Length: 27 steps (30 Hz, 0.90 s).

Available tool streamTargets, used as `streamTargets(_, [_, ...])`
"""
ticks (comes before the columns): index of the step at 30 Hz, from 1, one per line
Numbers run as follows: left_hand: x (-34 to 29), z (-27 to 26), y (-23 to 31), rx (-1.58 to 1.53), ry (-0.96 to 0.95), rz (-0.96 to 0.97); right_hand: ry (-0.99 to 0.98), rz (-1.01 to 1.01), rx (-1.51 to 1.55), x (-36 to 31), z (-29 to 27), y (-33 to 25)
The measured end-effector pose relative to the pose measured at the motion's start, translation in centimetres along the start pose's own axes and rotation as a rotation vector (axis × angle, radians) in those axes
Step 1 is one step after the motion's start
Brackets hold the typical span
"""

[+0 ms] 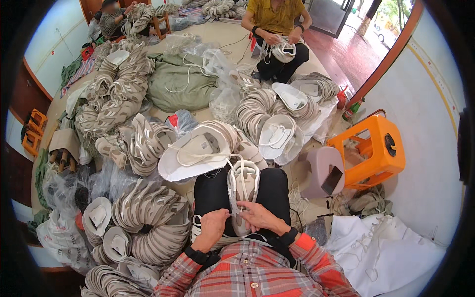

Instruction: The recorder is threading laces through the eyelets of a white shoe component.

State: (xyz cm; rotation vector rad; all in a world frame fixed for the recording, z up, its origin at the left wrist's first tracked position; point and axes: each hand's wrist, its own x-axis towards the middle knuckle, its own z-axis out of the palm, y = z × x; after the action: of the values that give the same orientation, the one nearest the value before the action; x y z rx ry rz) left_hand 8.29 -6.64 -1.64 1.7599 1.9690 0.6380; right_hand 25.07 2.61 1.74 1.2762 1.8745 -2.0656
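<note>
A beige and white shoe upper (pixel 243 185) lies lengthwise across my lap, its toe toward me and a pale shoelace (pixel 236 157) running along it. My left hand (pixel 212 228) is closed at the upper's left edge, fingertips pinched on what looks like the lace; the pinch itself is too small to make out fully. From the right, my right hand (pixel 262 218) grips the upper, fingers bent over its top near the toe. More lace trails over my thighs. Just beyond my knees sits a nested stack of similar uppers (pixel 217 133) with a white lining facing up.
Curled stacks of uppers (pixel 148 222) crowd the left floor. An orange stool (pixel 371 151) and a mauve stool (pixel 316 171) bearing a phone (pixel 332 179) stand right. White cloth (pixel 381 252) lies near right. Ahead, a person in yellow (pixel 274 24) handles another upper; a green sack (pixel 180 81) lies beyond.
</note>
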Motion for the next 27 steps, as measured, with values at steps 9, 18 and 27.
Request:
streamTargets(9, [0.9, 0.9, 0.5, 0.085, 0.032, -0.036, -0.090, -0.009, 0.201, 0.0, -0.4, 0.2])
streamTargets(18, [0.7, 2.4, 0.5, 0.183, 0.084, 0.182, -0.201, -0.031, 0.325, 0.1, -0.7, 0.7])
streamTargets(27, [1.0, 3.2, 1.5, 0.273, -0.173, 0.054, -0.449, 0.039, -0.501, 5.8, -4.0, -1.1])
